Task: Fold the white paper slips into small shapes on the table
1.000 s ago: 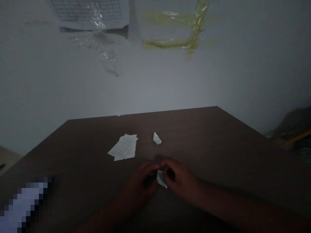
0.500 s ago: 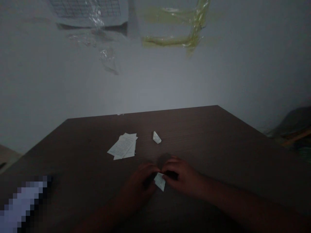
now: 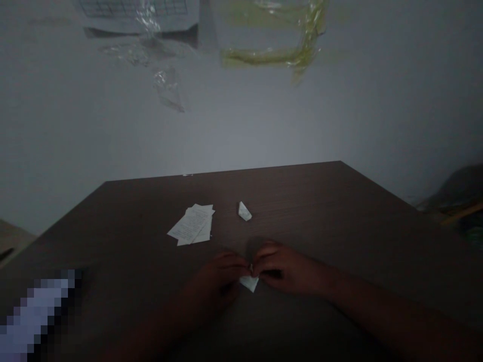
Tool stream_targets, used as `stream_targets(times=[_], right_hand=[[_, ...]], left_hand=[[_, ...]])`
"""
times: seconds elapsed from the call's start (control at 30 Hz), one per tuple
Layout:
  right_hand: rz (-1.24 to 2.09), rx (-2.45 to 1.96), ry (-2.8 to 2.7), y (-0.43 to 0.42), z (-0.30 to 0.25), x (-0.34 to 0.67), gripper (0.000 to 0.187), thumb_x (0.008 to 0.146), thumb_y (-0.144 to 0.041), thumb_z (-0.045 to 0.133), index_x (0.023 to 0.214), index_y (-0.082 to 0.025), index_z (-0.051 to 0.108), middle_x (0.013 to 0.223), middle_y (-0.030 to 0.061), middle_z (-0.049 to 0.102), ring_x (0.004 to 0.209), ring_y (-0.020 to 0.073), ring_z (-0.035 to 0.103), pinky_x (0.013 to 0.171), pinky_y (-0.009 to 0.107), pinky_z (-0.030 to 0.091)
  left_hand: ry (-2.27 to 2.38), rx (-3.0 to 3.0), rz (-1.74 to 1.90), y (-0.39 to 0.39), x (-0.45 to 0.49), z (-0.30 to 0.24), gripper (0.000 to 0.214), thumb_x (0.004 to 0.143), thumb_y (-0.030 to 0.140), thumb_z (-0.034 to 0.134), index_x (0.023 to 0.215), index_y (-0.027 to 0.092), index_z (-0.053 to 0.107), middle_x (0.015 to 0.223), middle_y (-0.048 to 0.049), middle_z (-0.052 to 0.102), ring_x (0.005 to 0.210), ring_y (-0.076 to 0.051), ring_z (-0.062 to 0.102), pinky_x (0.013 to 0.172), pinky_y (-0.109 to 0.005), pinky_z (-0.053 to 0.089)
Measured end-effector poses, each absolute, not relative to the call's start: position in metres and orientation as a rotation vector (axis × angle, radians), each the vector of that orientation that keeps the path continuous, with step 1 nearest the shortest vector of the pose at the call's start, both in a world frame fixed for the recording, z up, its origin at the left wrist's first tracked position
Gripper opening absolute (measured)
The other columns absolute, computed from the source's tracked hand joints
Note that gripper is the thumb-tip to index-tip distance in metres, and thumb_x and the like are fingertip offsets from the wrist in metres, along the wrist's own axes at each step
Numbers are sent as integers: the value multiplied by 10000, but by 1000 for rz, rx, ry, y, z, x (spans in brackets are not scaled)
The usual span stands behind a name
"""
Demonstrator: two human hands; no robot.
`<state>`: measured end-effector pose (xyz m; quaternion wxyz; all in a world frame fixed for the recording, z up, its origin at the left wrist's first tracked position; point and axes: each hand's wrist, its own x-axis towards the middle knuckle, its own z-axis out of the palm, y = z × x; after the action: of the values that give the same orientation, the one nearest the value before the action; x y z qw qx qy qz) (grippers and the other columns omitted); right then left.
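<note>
Between my hands is a small piece of folded printed paper [image 3: 249, 284], its pointed lower corner showing below my fingers. My left hand [image 3: 222, 276] pinches it from the left. From the other side my right hand [image 3: 277, 266] grips its upper edge, fingertips meeting those of the left. The top part of the paper is hidden behind the fingers. Farther back on the table lies a small folded paper piece [image 3: 244, 211]. Left of that, several printed paper sheets [image 3: 192, 224] overlap in a loose pile.
The dark wooden table [image 3: 302, 201] runs back to a pale wall [image 3: 241, 115] with taped papers on it. A blurred-out, pixelated object [image 3: 33, 317] lies at the near left. Dark items [image 3: 464, 196] stand beyond the table's right edge.
My fingertips have come closer together over the top of the folded paper, covering more of it. The view has shifted slightly; the pile and the other folded piece lie as before.
</note>
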<state>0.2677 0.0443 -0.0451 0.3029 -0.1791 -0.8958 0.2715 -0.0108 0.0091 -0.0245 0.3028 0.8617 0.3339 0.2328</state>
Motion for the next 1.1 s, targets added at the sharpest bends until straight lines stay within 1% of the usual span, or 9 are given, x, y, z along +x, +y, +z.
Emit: stream_targets(times=[0.17, 0.27, 0.37, 0.5, 0.67, 0.77, 0.83, 0.93, 1.1], right_hand=[[596, -479, -2476, 42, -42, 269, 222, 1012, -66, 752, 1153, -222, 819, 1138, 59, 855, 1088, 233, 793, 1117, 468, 588], [486, -478, -2564, 39, -38, 270, 229, 1026, -67, 721, 1177, -206, 822, 1138, 70, 850, 1068, 247, 772, 1067, 454, 598], [332, -480, -2670, 34, -33, 270, 301, 1043, -91, 704, 1300, -201, 815, 1178, 88, 845, 1048, 270, 744, 988, 451, 609], [149, -560, -2817, 24, -23, 269, 373, 1058, -167, 738, 1430, -178, 767, 1286, 116, 828, 1127, 314, 717, 996, 478, 608], [64, -645, -2927, 14, -14, 265, 226, 1081, -208, 735, 1299, -187, 791, 1226, 91, 819, 1133, 322, 725, 1058, 532, 603], [40, -648, -2940, 10, -12, 264, 115, 1093, -246, 753, 1188, -200, 800, 1159, 73, 824, 1123, 323, 731, 1054, 536, 602], [16, -651, -2933, 8, -13, 264, 105, 1092, -261, 766, 1174, -207, 803, 1144, 65, 830, 1116, 325, 735, 1055, 544, 597], [-14, -672, -2935, 5, -13, 263, 149, 1075, -264, 786, 1213, -211, 804, 1159, 61, 840, 1081, 323, 744, 1033, 546, 595], [-26, -703, -2956, 2, -9, 262, 148, 1062, -276, 809, 1201, -225, 801, 1151, 46, 852, 1078, 324, 753, 998, 515, 582]], left_hand=[[839, 2367, 462, 11, -18, -13, 596, 912, 2, 597, 1365, 307, 835, 1413, -41, 849, 1377, -296, 752, 1229, -455, 589], [828, 2414, 431, 11, -21, -10, 598, 935, -14, 588, 1372, 308, 841, 1449, -36, 841, 1407, -292, 746, 1227, -422, 592], [760, 2515, 442, 12, -23, -11, 580, 982, -25, 588, 1410, 287, 824, 1443, -53, 843, 1403, -278, 756, 1231, -397, 593], [700, 2789, 356, 12, -26, -18, 489, 1084, -3, 569, 1470, 214, 778, 1468, -78, 831, 1425, -277, 730, 1285, -422, 554], [763, 2930, 294, 12, -32, -16, 296, 1136, 148, 666, 1361, 272, 813, 1436, -31, 829, 1362, -283, 723, 1225, -444, 569], [753, 2893, 243, 12, -35, -4, 172, 1127, 205, 734, 1237, 288, 837, 1415, 12, 845, 1344, -263, 740, 1253, -429, 519], [740, 2875, 226, 10, -38, 4, 182, 1117, 179, 731, 1189, 297, 849, 1440, 33, 849, 1385, -254, 741, 1281, -421, 485], [766, 2853, 177, 9, -41, 10, 256, 1093, 135, 724, 1225, 309, 857, 1497, 38, 838, 1461, -257, 722, 1312, -430, 458], [842, 2770, 128, 7, -39, 10, 288, 1057, 102, 747, 1220, 309, 864, 1493, 25, 844, 1475, -276, 726, 1324, -479, 457]])
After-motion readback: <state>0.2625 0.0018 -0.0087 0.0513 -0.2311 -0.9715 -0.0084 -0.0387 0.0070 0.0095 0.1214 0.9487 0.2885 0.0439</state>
